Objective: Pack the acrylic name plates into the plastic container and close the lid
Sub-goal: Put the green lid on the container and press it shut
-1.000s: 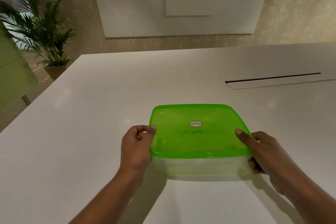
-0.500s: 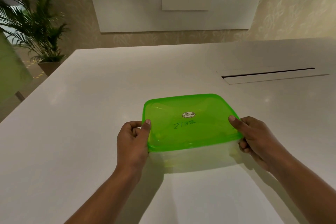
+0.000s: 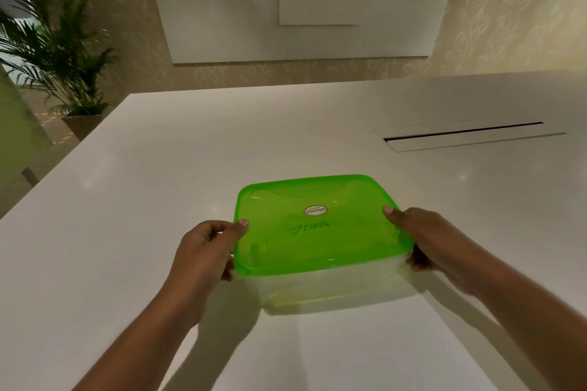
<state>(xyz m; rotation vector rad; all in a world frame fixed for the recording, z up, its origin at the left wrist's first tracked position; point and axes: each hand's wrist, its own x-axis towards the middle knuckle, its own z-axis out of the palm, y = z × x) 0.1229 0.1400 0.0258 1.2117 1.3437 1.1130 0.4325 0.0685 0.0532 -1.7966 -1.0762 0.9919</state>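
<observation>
A clear plastic container [image 3: 333, 290] stands on the white table [image 3: 127, 232] with a translucent green lid [image 3: 317, 225] on top of it. The lid carries a small oval sticker and black handwriting. My left hand [image 3: 206, 254] grips the container's left side, thumb on the lid's left edge. On the opposite side my right hand [image 3: 425, 241] holds the right edge, thumb pressing the lid's rim. What lies inside the container cannot be made out through the lid. No name plates are visible on the table.
A long cable slot with a flap [image 3: 470, 136] is set into the table at the back right. A potted palm [image 3: 54, 51] stands on the floor past the table's left corner. A whiteboard [image 3: 286, 0] hangs on the far wall.
Both hands have kept their hold on the lidded container. My right thumb has shifted from the lid's near right corner farther back along the right edge.
</observation>
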